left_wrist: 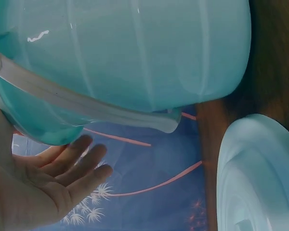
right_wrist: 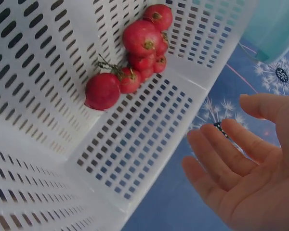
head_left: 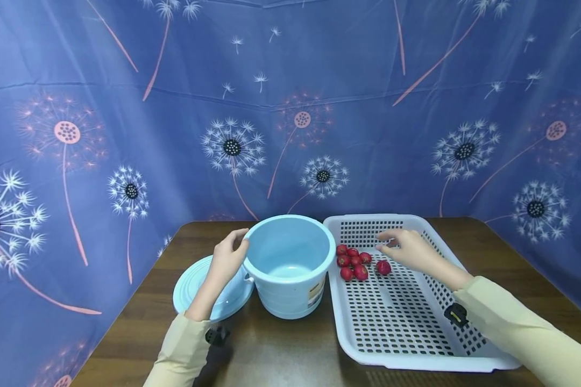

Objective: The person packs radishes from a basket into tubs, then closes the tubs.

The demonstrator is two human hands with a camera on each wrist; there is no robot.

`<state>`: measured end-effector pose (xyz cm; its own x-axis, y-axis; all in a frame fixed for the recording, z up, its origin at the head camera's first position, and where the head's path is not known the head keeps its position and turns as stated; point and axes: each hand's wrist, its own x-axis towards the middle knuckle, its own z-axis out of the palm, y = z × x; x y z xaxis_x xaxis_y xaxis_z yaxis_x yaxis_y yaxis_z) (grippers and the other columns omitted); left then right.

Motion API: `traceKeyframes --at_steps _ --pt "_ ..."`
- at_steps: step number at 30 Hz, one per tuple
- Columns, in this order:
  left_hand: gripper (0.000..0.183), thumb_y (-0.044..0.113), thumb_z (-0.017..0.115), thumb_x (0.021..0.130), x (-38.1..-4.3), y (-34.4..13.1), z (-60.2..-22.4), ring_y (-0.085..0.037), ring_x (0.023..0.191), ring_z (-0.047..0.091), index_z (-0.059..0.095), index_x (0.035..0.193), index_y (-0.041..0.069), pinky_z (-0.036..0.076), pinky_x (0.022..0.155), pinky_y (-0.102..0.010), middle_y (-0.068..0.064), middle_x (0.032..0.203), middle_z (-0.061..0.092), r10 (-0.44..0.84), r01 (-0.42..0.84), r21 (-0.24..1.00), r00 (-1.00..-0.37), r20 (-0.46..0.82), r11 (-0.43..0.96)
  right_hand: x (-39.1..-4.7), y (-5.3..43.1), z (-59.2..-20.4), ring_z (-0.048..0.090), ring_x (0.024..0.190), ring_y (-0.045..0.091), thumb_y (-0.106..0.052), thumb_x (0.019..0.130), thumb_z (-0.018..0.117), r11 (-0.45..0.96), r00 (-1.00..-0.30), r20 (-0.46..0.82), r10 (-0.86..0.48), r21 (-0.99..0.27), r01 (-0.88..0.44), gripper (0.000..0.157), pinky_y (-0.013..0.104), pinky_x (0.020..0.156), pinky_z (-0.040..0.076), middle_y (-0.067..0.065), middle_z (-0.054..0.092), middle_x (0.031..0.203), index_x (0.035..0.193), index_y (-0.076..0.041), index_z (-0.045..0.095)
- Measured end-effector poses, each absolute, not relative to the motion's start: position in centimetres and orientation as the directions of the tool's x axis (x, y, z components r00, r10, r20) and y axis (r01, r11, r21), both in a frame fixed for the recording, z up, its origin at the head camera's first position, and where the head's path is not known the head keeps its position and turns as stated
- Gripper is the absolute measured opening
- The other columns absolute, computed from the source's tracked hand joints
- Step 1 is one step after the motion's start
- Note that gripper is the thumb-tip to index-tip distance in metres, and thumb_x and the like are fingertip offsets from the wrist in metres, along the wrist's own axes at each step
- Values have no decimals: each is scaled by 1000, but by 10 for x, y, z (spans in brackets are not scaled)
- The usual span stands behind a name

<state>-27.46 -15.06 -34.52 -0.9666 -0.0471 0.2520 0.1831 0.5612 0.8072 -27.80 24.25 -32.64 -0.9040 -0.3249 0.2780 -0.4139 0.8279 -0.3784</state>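
My left hand [head_left: 228, 259] is at the left rim of a light blue bucket [head_left: 290, 295], its fingers loosely bent. In the left wrist view, the fingers [left_wrist: 89, 166] extend past the rim, and whether they touch it is hard to tell. A pale bucket handle [left_wrist: 86, 108] crosses that view. My right hand [head_left: 409, 250] hovers over a white perforated basket [head_left: 402, 317], its fingers [right_wrist: 221, 151] apart and holding nothing. Several red radishes [head_left: 360, 272] lie clustered at the basket's left side. One radish [head_left: 383, 267] sits slightly apart, just below the right hand; stem remnants [right_wrist: 111, 67] show nearby.
A round light blue lid [head_left: 189, 290] lies on the brown wooden table [head_left: 271, 349], left of the bucket and partly behind the left forearm. The basket stands close against the bucket's right side. A blue dandelion-patterned cloth [head_left: 290, 64] hangs behind the table.
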Motion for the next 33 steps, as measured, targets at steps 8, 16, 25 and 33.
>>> traceKeyframes --at_steps 8,16,25,33 --pt "38 26 46 96 -273 -154 -347 -30 122 51 50 132 12 42 100 -48 -14 124 59 -41 172 841 -974 223 513 -286 234 -339 66 88 30 -15 89 60 825 -922 244 -300 -419 -379 30 39 68 55 21 65 111 113 3 64" --pt "37 25 46 97 -276 -156 -355 -29 124 49 49 132 11 41 101 -49 -13 128 56 -40 170 870 -976 212 463 -291 230 -355 65 84 28 -13 87 62 821 -926 217 -310 -431 -375 28 34 64 54 20 66 106 111 2 65" --pt "37 24 45 97 -279 -154 -352 -28 124 49 49 131 10 40 102 -48 -12 131 54 -38 169 882 -978 206 439 -295 230 -370 65 82 26 -23 85 68 815 -947 169 -274 -482 -321 33 34 63 54 17 69 99 109 0 65" --pt "39 26 45 97 -280 -153 -353 -27 125 48 48 133 9 39 102 -48 -12 131 55 -39 167 897 -979 201 409 -299 233 -379 65 81 24 -32 82 71 788 -958 149 -244 -545 -286 46 31 63 53 19 68 104 113 0 64"
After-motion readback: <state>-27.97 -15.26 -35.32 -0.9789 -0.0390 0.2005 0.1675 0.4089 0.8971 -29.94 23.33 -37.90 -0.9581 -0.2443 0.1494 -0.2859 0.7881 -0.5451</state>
